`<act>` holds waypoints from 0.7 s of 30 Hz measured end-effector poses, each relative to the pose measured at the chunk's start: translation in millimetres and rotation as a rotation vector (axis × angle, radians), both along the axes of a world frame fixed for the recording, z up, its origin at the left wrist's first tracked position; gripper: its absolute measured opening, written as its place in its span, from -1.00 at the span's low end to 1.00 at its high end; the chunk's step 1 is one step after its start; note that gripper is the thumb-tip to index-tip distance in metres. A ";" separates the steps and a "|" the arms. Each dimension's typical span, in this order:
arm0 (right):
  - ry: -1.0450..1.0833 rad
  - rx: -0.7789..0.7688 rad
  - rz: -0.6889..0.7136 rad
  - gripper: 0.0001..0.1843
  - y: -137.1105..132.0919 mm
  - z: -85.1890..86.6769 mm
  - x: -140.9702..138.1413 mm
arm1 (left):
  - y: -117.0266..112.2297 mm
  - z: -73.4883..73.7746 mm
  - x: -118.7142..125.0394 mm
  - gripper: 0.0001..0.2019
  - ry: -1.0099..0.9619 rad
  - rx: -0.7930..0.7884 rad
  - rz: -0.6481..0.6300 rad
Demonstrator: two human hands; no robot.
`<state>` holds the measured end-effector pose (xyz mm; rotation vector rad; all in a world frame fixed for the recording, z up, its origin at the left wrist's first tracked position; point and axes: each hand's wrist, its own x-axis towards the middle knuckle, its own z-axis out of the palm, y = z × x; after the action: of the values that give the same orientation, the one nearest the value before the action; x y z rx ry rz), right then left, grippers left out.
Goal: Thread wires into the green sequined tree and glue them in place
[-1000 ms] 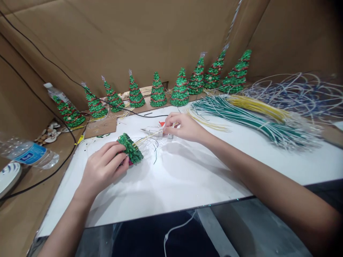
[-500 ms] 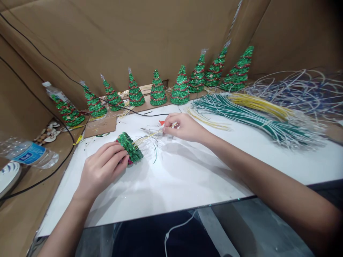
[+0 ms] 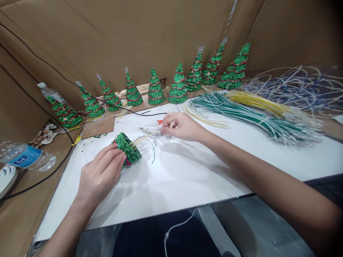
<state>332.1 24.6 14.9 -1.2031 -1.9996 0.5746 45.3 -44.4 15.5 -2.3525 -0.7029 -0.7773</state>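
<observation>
My left hand (image 3: 100, 175) grips a small green sequinned tree (image 3: 128, 148) that lies on its side on the white board (image 3: 187, 178). Thin yellow and dark wires (image 3: 146, 137) run out of the tree's base toward my right hand (image 3: 182, 126). That hand's fingers are pinched on the wire ends, beside a small white part with a red bit (image 3: 160, 122). What else sits under those fingers is hidden.
A row of several finished green trees (image 3: 155, 92) stands along the cardboard wall. Bundles of green, yellow and white wires (image 3: 254, 112) lie at the right. A water bottle (image 3: 25, 157), a paper plate (image 3: 6, 178) and a black cable (image 3: 53, 171) are at the left.
My left hand has shifted its grip a little on the lying tree. The right hand stays pinched on the wire ends. The view has tipped slightly.
</observation>
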 end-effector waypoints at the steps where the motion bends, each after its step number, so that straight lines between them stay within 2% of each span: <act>1: 0.000 0.002 0.002 -0.82 0.0 0.0 0.0 | -1.5 -2.0 1.4 -0.79 -0.013 0.004 0.018; 10: 0.020 -0.018 0.008 -0.82 0.7 -1.6 -0.2 | -3.4 -17.8 6.6 -0.81 -0.088 0.087 0.091; 21: 0.022 -0.005 0.025 -0.83 -0.2 -1.5 1.0 | 0.1 -22.9 7.8 -0.78 -0.104 0.136 0.128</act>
<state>333.1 24.4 13.3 -1.1713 -1.9986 0.6031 53.0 -44.3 -7.4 -2.1360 -0.8102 -0.8676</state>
